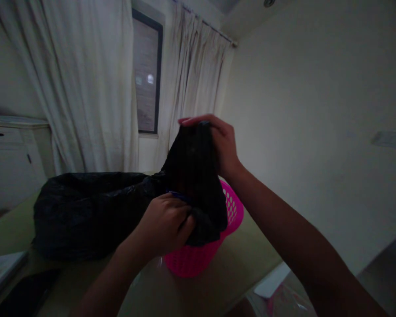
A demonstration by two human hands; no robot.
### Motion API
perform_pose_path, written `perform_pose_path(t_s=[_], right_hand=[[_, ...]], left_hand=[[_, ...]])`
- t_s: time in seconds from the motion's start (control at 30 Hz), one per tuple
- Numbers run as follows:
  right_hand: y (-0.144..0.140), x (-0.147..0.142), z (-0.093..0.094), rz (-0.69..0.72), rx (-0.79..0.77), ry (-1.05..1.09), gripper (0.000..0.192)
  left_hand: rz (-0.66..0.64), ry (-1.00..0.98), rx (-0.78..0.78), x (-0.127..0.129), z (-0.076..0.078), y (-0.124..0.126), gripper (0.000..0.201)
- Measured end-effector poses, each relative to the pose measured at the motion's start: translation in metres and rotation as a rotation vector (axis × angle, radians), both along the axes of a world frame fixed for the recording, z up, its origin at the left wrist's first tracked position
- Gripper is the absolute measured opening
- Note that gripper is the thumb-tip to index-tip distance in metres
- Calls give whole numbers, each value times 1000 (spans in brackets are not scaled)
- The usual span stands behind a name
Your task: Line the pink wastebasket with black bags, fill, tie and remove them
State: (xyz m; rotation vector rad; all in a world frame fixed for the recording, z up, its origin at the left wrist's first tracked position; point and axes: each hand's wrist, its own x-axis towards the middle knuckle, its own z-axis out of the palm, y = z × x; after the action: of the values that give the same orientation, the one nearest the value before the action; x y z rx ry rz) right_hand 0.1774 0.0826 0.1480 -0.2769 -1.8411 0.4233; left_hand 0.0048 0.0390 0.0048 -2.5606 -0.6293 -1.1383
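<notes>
The left hand (165,222) has its fingers clenched on the lower edge of a black bag (193,176), while the right hand (222,145) pinches its top, held high. The bag hangs over a pink basket (198,259) on the tabletop (237,264), beside a larger black sack (89,211).

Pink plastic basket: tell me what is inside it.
A black plastic bag fills the pink perforated plastic basket, gripped by the left hand and right hand. Anything beneath the bag is covered.
</notes>
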Motion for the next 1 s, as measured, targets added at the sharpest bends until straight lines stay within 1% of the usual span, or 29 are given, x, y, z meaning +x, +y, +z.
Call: perform_pose_path(t_s=[0.07, 0.13, 0.17, 0.23, 0.3, 0.33, 0.4, 0.43, 0.5, 0.57, 0.6, 0.63, 0.67, 0.7, 0.77, 0.8, 0.83, 0.87, 0.9, 0.93, 0.97, 1.0], right_hand=[[3, 24, 7, -76, 52, 207, 34], [8, 53, 6, -111, 29, 401, 28], [11, 68, 3, -128, 1, 470, 25], [15, 93, -7, -229, 1, 590, 24], [15, 111, -18, -350, 26, 648, 24], [13, 117, -22, -401, 44, 656, 22], [7, 125, -28, -499, 82, 643, 19], [4, 128, -28, -553, 107, 635, 18], [-2, 134, -27, -671, 157, 621, 19], [-2, 141, -25, -764, 160, 581, 19], [-1, 145, -23, -813, 146, 516, 18], [2, 148, -22, -876, 129, 404, 16], [4, 150, -21, -954, 117, 246, 14], [6, 151, -20, -1035, 115, 64, 15], [4, 144, -17, -1182, 160, -258, 22], [0, 136, -16, -1221, 205, -347, 23], [-8, 124, -15, -1211, 249, -379, 23], [-17, 109, -15, -1149, 282, -381, 27], [-29, 91, -15, -1032, 299, -374, 34], [-40, 73, -17, -849, 279, -380, 44], [-51, 54, -21, -654, 230, -459, 61], [-59, 37, -24, -490, 177, -570, 78]], left_hand=[[39, -54, 36, -10, 4, 2, 36], [93, -169, 88, -21, 9, 2, 36], [124, -246, 113, -28, 12, 1, 34], [197, -428, 166, -40, 17, -1, 25], [314, -586, 199, -52, 20, -2, 17], [393, -627, 189, -58, 20, -1, 17], [565, -597, 99, -70, 19, 4, 26], [643, -527, 13, -77, 17, 7, 31], [784, -371, -206, -89, 14, 13, 36], [874, -303, -393, -98, 14, 17, 38], [868, -335, -442, -101, 16, 16, 40], [820, -420, -454, -101, 19, 15, 39], [722, -545, -432, -100, 23, 12, 38], [572, -688, -401, -96, 27, 8, 35], [199, -978, -363, -83, 34, -2, 32], [11, -1093, -357, -74, 36, -8, 35], [-162, -1177, -365, -65, 37, -14, 39], [-308, -1229, -389, -57, 37, -19, 41], [-415, -1255, -427, -48, 35, -26, 41], [-481, -1251, -469, -41, 34, -32, 41], [-517, -1223, -505, -36, 32, -39, 40], [-534, -1186, -520, -32, 31, -45, 39]])
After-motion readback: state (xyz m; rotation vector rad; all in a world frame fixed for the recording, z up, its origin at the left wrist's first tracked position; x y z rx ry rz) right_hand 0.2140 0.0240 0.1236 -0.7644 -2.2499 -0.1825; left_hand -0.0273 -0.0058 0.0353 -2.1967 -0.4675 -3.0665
